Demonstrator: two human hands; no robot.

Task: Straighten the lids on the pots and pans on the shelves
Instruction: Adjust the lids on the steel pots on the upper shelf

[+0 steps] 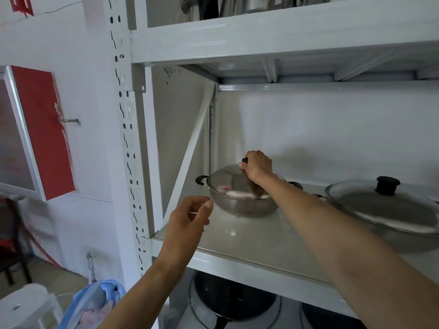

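Standing on the white metal shelf [249, 238], far left end: one steel pot [240, 203] with a black side handle, glass lid [228, 179] seated on it, tilt hard to judge. Right hand [257, 167]: fingers closed around the lid's black knob [244, 160], arm reaching in across the shelf. Left hand [190, 222]: raised in front of the shelf edge, just short of the pot, fingers loosely curled and half open, holding nothing. Further right on the same shelf, apart from the pot: wide pan [392, 236] with glass lid [380, 205] and black knob, lid lying flat. Shelf below: dark pot [232, 298], partly hidden. Left of the rack: red panel [42, 131] on the wall.
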